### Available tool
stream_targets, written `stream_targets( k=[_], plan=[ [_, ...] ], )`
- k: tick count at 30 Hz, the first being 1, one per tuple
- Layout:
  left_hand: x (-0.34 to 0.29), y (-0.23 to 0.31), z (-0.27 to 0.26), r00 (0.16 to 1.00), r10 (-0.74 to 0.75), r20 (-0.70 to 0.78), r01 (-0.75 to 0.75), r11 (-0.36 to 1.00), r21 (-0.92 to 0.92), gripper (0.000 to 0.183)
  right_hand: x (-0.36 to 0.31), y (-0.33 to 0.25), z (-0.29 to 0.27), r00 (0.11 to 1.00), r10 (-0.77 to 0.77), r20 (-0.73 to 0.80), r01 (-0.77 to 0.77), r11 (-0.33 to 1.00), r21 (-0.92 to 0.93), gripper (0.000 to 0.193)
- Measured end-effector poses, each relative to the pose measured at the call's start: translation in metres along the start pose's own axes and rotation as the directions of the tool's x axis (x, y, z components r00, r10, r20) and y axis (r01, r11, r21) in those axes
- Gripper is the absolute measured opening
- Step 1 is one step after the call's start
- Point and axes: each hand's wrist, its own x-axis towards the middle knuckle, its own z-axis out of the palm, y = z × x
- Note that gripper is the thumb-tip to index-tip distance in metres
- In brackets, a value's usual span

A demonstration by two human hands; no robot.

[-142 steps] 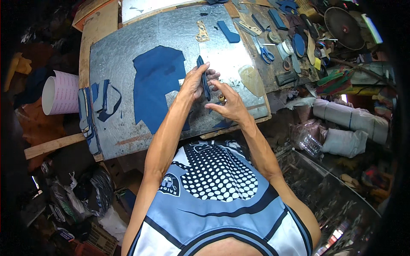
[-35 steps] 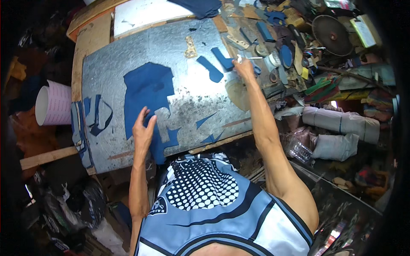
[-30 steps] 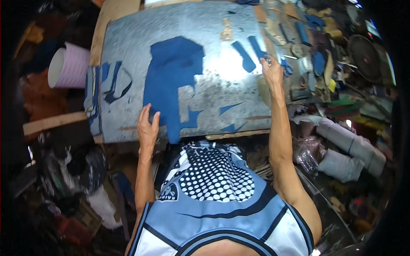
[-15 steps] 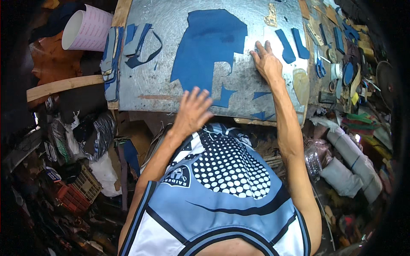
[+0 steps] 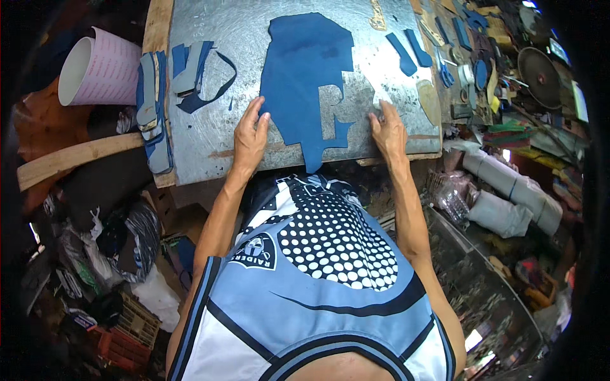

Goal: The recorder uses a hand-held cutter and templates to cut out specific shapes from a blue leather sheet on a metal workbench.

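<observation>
While the metal-topped table (image 5: 210, 130) spread beneath it, the notched blue sheet (image 5: 295, 76) lay flat, left uncovered by either palm. The left hand (image 5: 251, 138), open, had moved from its lower end to its left edge; the right hand (image 5: 389, 132), loosely curled, grip unclear, had drawn nearer its lower right. Two blue strips (image 5: 400, 54) remained to its upper right.

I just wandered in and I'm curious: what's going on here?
A person is at a metal-topped table. The left hand is at the left edge of a notched blue sheet; the right hand is to the sheet's right, and I can't tell whether it holds anything. Two narrow blue pieces lie farther off, near blue-handled scissors.
</observation>
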Motion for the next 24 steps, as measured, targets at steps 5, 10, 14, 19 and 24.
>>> stream_targets(
  k=[5, 10, 14, 19, 24],
  plan=[
    [0.03, -0.028, -0.014, 0.945, -0.322, 0.053, 0.29, 0.752, -0.592, 0.062, 0.019, 0.011, 0.012, 0.993, -0.032, -0.111, 0.006, 0.974, -0.226, 0.048],
    [0.078, -0.028, -0.021, 0.898, -0.337, 0.284, 0.429, 0.814, -0.39, 0.065, 0.028, 0.01, 0.009, 0.999, -0.009, -0.047, -0.004, 0.962, -0.273, 0.032],
    [0.111, -0.02, -0.011, 0.875, -0.268, 0.403, 0.374, 0.903, -0.213, 0.052, 0.033, -0.002, 0.006, 1.0, -0.006, 0.022, 0.013, 0.934, -0.357, 0.032],
    [0.146, -0.063, 0.02, 0.973, -0.205, 0.101, 0.225, 0.938, -0.265, 0.043, 0.039, -0.003, 0.009, 0.995, -0.046, 0.092, 0.084, 0.88, -0.468, 0.037],
    [0.17, -0.062, 0.026, 0.972, -0.228, -0.058, 0.185, 0.894, -0.408, 0.04, 0.054, 0.031, 0.005, 0.987, -0.112, 0.116, 0.155, 0.864, -0.479, 0.042]
  ],
)
